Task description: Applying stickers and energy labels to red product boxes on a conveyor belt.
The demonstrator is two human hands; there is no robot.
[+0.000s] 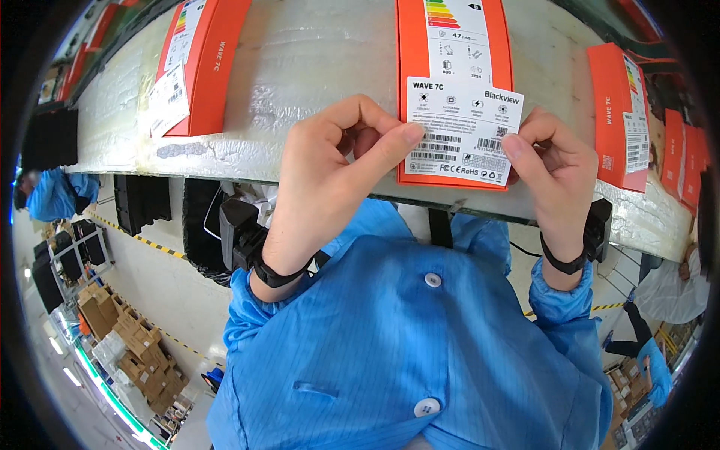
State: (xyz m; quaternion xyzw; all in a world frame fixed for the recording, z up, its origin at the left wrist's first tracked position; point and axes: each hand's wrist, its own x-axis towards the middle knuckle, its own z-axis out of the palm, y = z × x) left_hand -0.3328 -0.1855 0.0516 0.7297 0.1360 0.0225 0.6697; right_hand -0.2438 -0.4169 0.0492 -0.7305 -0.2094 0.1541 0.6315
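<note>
Between my two hands is a white printed label (459, 124) with barcodes, held by its left and right edges over the near end of an orange box (402, 45). My left hand (337, 154) pinches the label's left edge between thumb and forefinger. At the other side my right hand (555, 161) grips the right edge, thumb on top. The box lies flat and also bears a white panel with a coloured energy scale (459, 45). Whether the label touches the box all along cannot be told.
Another orange box (217, 67) with a loosely set label (169, 101) lies at left on the pale, curving work surface (322, 45). More orange boxes (611, 120) line the right. Beyond the edge are a black bin (202, 232), stacked cartons (142, 345) and people in blue.
</note>
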